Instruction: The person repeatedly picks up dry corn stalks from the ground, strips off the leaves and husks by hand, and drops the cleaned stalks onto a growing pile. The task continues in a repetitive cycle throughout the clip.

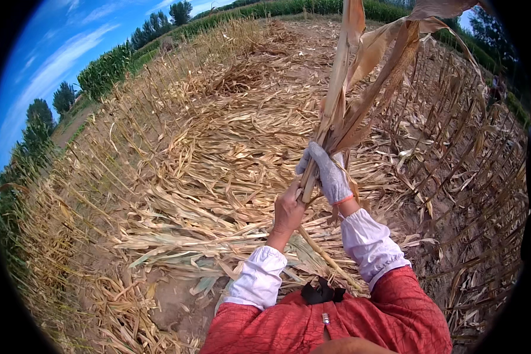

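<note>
My right hand [329,172], in a grey knitted glove with an orange cuff edge, is closed around a few dry corn stalks [336,95]. Their brown, curled leaves [380,84] spread up past the top of the picture. Just below it, my bare left hand [289,210] grips the lower part of the same stalks; its palm and what lies inside it are hidden. From beneath my hands a thin yellowish stalk [323,252] slants down towards my waist. White sleeve covers show on both forearms.
A thick layer of cut corn stalks [230,163] covers the ground ahead. Dry upright stalks [447,110] stand on the right, and thinner dry stems [128,132] on the left. Bare soil [172,301] shows at lower left. Green corn [104,71] and trees stand farther back.
</note>
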A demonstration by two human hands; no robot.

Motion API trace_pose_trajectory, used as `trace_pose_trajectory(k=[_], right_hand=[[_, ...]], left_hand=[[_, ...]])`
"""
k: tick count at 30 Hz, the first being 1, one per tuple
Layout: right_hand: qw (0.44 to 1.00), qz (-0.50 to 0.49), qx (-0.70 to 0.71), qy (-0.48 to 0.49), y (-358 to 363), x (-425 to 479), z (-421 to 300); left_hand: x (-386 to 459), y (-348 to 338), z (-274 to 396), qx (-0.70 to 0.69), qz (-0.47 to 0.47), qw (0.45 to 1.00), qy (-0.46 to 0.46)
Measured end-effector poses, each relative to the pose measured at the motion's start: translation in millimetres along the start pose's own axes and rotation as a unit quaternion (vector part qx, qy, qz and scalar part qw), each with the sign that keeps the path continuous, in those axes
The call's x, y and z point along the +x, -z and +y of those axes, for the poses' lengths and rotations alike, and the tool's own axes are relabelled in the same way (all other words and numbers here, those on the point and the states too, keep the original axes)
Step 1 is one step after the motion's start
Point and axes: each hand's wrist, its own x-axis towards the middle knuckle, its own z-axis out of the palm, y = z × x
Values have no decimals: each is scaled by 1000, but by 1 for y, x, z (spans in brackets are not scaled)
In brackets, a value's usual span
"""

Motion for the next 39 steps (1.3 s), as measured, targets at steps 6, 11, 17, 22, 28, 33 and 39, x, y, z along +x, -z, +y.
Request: trace_pose_trajectory(k=[6,11,17,22,28,33,39], right_hand=[[986,45,156,36,25,-18,-3],[976,54,212,14,36,-23,-13],[964,31,262,-14,62,-19,-17],[952,18,305,8,89,-9,-30],[950,93,295,-37,97,3,-17],[945,37,306,-104,107,10,-2],[954,0,246,-172,88,9,-14]], left_hand=[[2,5,21,141,-78,983,-87],[-5,-17,20,100,-84,987,-91],[-12,-33,21,-80,-153,985,-13],[-36,-20,22,-268,-338,888,159],[-68,-32,19,-345,-250,879,213],[-74,-29,38,-321,-232,889,230],[-78,-27,60,-283,-235,909,194]])
